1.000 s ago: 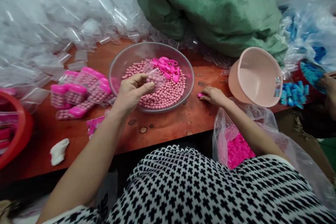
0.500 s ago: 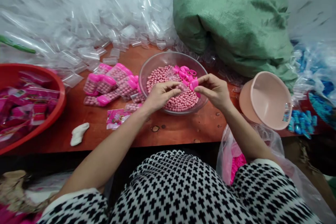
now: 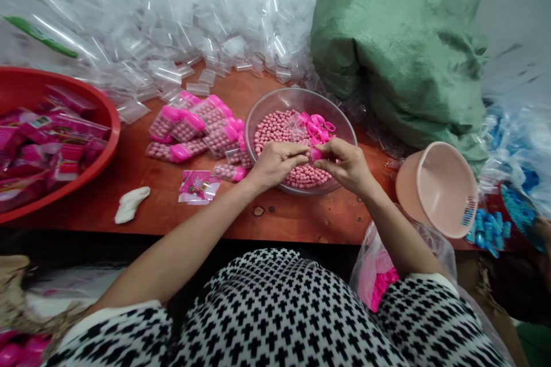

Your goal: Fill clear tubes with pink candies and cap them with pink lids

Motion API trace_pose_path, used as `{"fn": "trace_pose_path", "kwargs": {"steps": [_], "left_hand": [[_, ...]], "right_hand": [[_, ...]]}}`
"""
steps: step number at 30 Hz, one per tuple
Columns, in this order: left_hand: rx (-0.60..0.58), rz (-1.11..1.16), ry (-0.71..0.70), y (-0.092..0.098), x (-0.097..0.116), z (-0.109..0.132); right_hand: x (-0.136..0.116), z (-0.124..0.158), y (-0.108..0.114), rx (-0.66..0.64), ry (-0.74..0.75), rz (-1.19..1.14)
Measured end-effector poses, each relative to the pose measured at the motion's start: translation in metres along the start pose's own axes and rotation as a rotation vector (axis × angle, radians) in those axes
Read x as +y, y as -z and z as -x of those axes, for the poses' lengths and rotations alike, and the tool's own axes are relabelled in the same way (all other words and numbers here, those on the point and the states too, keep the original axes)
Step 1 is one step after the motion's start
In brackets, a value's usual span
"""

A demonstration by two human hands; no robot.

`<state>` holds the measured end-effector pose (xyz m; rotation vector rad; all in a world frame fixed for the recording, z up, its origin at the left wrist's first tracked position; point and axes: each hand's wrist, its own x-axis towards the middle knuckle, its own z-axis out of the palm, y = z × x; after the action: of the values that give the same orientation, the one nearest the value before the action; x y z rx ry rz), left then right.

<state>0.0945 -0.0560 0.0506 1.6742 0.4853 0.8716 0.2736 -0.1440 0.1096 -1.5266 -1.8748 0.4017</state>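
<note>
My left hand [image 3: 278, 165] pinches a small clear plastic container, mostly hidden by the fingers. My right hand [image 3: 344, 165] grips a pink cap [image 3: 316, 153] against the container's end, and the fingertips of both hands nearly meet. They are above a clear bowl [image 3: 258, 106] of pink beads [image 3: 275, 129], with several loose pink caps [image 3: 317, 123] on top of the beads at the right. Left of the bowl lies a pile of filled containers with pink caps [image 3: 219, 135]. One more filled container [image 3: 229, 172] lies closer to my left forearm.
A red basin [image 3: 112, 143] with pink packets stands at left. Near it lie a white crumpled object [image 3: 131, 205] and a printed pink packet [image 3: 198, 186]. Clear empty containers [image 3: 172, 17] heap up behind. A green sack [image 3: 404, 51], a peach tub [image 3: 408, 180] and blue pieces [image 3: 489, 232] are at right.
My two hands have come together, bringing the pink cap to the container's end. The whole scene has shifted slightly right in view as the head turned.
</note>
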Motion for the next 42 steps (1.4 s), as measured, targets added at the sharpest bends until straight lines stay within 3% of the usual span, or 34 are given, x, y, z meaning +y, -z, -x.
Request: {"fn": "trace_pose_path", "kwargs": {"steps": [4, 8, 11, 16, 19, 22, 24, 29, 31, 39, 42], "left_hand": [[-0.037, -0.057, -0.057, -0.001, 0.0, 0.002], [-0.003, -0.088, -0.067, -0.001, 0.0, 0.0], [0.033, 0.075, 0.006, -0.001, 0.0, -0.005], [0.087, 0.467, 0.196, 0.0, 0.0, -0.012], [0.088, 0.49, 0.22, 0.0, -0.001, -0.013], [0.057, 0.385, 0.144, -0.002, -0.001, -0.011], [0.033, 0.276, 0.073, -0.002, -0.001, -0.01], [0.062, 0.087, -0.03, -0.001, -0.004, -0.009], [0.09, 0.074, -0.024, -0.001, -0.006, -0.009], [0.076, 0.112, -0.059, 0.0, -0.002, -0.006], [0.094, 0.087, -0.045, 0.001, -0.003, -0.006]], "right_hand": [[-0.004, 0.005, -0.001, -0.085, 0.11, 0.138], [0.0, -0.003, 0.0, -0.111, 0.109, 0.12], [0.005, -0.011, 0.004, -0.025, -0.011, -0.093], [0.014, 0.0, 0.007, 0.051, -0.304, -0.749], [0.019, 0.009, 0.001, 0.165, -0.404, -0.944], [0.022, 0.006, -0.005, 0.212, -0.423, -0.987], [0.021, -0.001, -0.006, 0.133, -0.461, -0.981], [0.014, -0.012, -0.006, -0.233, -0.64, -1.024], [0.013, -0.014, -0.009, -0.266, -0.698, -1.049], [0.011, -0.018, -0.041, 0.028, -0.711, -1.077], [0.009, -0.02, -0.051, 0.066, -0.706, -1.09]]}}
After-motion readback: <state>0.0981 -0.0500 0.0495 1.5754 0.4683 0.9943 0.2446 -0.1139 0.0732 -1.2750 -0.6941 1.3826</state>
